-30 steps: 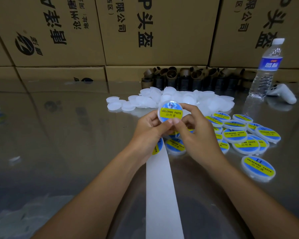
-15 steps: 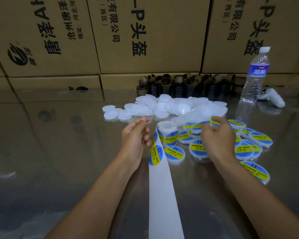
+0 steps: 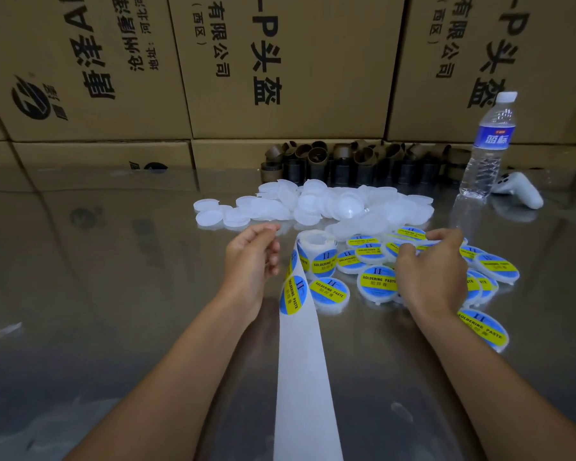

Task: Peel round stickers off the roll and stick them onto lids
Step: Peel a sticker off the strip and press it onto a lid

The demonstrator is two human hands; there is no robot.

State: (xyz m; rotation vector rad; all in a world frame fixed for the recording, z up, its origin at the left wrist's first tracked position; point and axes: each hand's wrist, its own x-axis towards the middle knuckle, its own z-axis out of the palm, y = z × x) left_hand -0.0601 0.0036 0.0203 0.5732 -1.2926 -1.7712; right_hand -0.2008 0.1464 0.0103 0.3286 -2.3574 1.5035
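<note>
The sticker roll stands on the steel table. Its white backing strip runs toward me and carries a blue and yellow round sticker. Behind the roll lies a heap of plain white lids. Several labelled lids are spread to the right. My left hand hovers left of the roll with loosely curled fingers near the closest plain lids, and nothing shows in it. My right hand reaches down over the labelled lids, pinching the edge of one labelled lid.
A water bottle and a white controller stand at the back right. A row of brown cardboard cores lines the back, under a wall of stacked cardboard boxes.
A second ago both hands held one labelled lid up in front of me. They parted: the right took the lid down to the labelled group, and the left moved toward the plain lids.
</note>
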